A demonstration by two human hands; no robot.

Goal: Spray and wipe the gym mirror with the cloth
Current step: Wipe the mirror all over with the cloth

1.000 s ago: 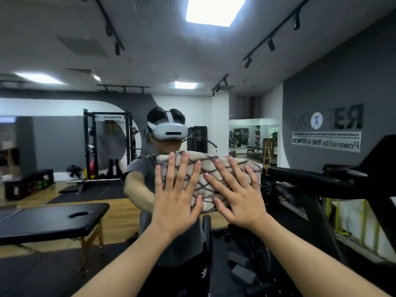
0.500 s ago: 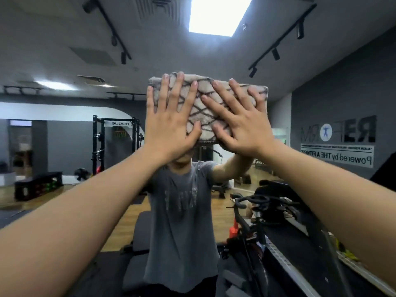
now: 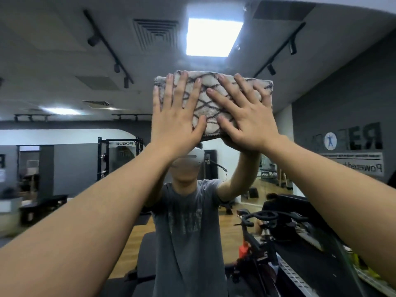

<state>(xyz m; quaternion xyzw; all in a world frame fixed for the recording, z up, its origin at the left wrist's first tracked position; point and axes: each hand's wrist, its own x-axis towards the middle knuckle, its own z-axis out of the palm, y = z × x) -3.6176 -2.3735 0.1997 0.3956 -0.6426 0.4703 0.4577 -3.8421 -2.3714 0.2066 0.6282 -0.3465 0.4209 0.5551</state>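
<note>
Beige terry cloth [image 3: 211, 99], folded into a thick pad and crossed by dark brown diamond lines, sits flat against the mirror [image 3: 64, 82] at about 12 o'clock from the reflected person's headset [image 3: 192, 160]. Against the frame half a second back, cloth and hands sit at nearly the same height, while the reflected headset shows again just below the wrists (earlier the hands covered it); a full second back the pad was down at chest level. Its upper edge lies just below the ceiling light panel [image 3: 213, 36] in the reflection.

Left hand [image 3: 174, 116] lies flat on the pad's 9 o'clock half, fingers straight and fanned, thumb pressed on the lower part. Right hand [image 3: 246, 116] presses the 3 o'clock half, fingers spread and angled toward 10 o'clock, its thumb close beside the left thumb. Neither hand curls round the fabric.
</note>
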